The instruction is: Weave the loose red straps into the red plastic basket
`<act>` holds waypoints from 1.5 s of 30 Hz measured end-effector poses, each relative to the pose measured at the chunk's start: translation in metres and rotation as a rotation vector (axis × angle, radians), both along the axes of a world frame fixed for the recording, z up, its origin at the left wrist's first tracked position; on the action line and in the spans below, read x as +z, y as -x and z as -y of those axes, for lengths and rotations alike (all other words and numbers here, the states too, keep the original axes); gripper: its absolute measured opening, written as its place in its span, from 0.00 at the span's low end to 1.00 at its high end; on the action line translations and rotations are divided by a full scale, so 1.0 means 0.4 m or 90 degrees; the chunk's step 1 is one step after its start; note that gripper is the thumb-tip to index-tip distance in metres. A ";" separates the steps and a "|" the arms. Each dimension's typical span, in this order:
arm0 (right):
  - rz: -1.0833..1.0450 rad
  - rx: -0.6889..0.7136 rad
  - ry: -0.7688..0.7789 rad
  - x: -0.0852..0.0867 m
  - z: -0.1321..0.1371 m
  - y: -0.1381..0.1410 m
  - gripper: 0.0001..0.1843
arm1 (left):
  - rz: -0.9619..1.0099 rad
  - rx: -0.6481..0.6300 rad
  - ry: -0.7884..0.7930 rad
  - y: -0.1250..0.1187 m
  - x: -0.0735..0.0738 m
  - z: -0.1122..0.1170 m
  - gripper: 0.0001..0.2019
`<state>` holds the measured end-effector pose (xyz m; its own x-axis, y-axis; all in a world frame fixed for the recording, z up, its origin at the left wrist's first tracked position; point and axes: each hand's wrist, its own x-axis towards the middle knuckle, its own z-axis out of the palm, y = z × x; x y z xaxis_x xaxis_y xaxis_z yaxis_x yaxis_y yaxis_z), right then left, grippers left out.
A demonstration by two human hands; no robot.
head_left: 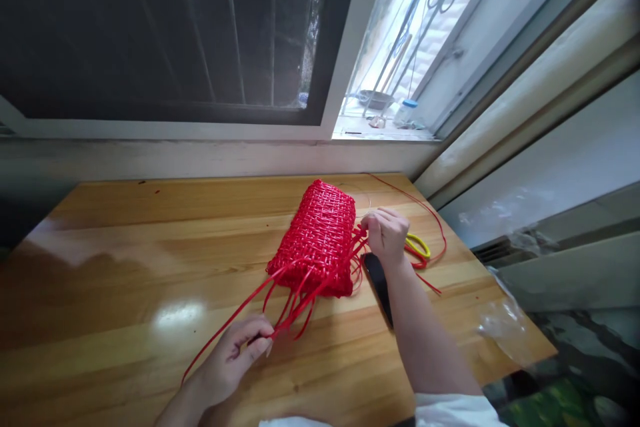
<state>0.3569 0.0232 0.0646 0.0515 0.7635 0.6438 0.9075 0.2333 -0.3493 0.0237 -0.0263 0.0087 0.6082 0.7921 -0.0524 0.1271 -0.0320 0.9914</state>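
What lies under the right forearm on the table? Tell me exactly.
A flat black object lies on the wooden table under the right forearm, beside the red woven basket. Only its upper part shows; the forearm covers the rest, so what it is cannot be told.

Lighting: daylight from window [415, 33], overexposed. Glare patch on glossy table [125, 293]; soft shadow at left edge. Wide-angle bending at edges; focus sharp centrally, corners soft.
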 end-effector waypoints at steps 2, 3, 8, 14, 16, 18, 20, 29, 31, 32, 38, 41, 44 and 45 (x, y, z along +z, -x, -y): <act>-0.107 -0.070 -0.039 0.006 -0.021 -0.014 0.32 | 0.016 0.003 0.017 0.014 -0.012 -0.004 0.10; -0.184 -0.127 -0.065 0.009 -0.029 -0.022 0.33 | 0.027 -0.001 0.039 0.025 -0.019 -0.006 0.11; -0.437 -0.225 -0.003 0.021 -0.006 -0.030 0.28 | 0.035 0.134 0.119 0.068 -0.049 0.005 0.14; -0.263 -0.012 0.214 -0.017 0.138 0.068 0.20 | 0.050 0.290 0.148 0.044 -0.064 0.032 0.17; -0.228 0.014 0.233 -0.043 0.170 0.078 0.22 | 0.060 0.296 0.160 0.040 -0.076 0.030 0.18; -0.275 0.025 0.286 -0.063 0.188 0.072 0.17 | 0.076 0.304 0.190 0.042 -0.089 0.020 0.18; -0.401 0.015 0.327 -0.073 0.193 0.059 0.12 | 0.116 0.342 0.249 0.049 -0.102 0.007 0.19; -0.838 -0.111 -0.101 -0.082 0.103 0.063 0.15 | 0.346 0.393 0.613 0.072 -0.138 0.011 0.16; -0.875 -0.090 -0.131 -0.074 0.087 0.069 0.14 | 0.365 0.369 0.635 0.075 -0.139 0.011 0.17; -0.895 -0.055 -0.096 -0.067 0.085 0.071 0.13 | 0.372 0.365 0.627 0.078 -0.139 0.008 0.17; -0.886 0.195 0.172 -0.033 0.123 0.076 0.22 | 0.405 0.409 0.559 0.087 -0.134 -0.022 0.16; -0.826 0.239 0.166 -0.032 0.153 0.070 0.23 | 0.407 0.425 0.575 0.083 -0.141 -0.021 0.16; -0.763 0.243 0.262 -0.036 0.180 0.060 0.26 | 0.404 0.419 0.588 0.078 -0.149 -0.018 0.12; -0.740 0.230 0.300 -0.039 0.186 0.057 0.25 | 0.403 0.422 0.590 0.078 -0.150 -0.018 0.11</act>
<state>0.3343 -0.0513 0.0492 0.1398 0.9897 0.0307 -0.0661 0.0402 -0.9970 -0.0074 -0.0191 -0.0514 0.2386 0.7734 -0.5872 -0.6397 0.5802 0.5042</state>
